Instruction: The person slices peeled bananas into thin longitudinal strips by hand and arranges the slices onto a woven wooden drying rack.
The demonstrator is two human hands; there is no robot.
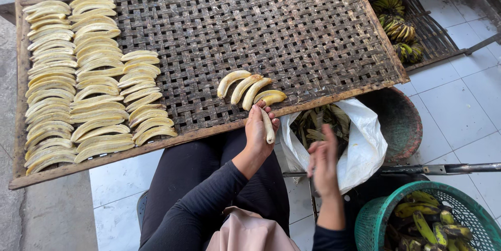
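Woven bamboo drying tray (313,26) a third filled; left hand (257,132) grip pinching peeled pale banana (267,125), right hand (324,161) blurred, grip unclear; green basket (373,219) stocked.

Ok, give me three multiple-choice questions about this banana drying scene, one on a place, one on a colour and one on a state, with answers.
1. Where is the green basket?
A. lower right
B. on the tray
C. far left

2. What colour is the bag beside the woven tray?
A. black
B. white
C. red

3. What is the left hand doing?
A. resting empty
B. gripping a knife
C. holding a peeled banana

Answers: A, it stands by the right hand; B, the plastic is white; C, the fingers wrap the banana.
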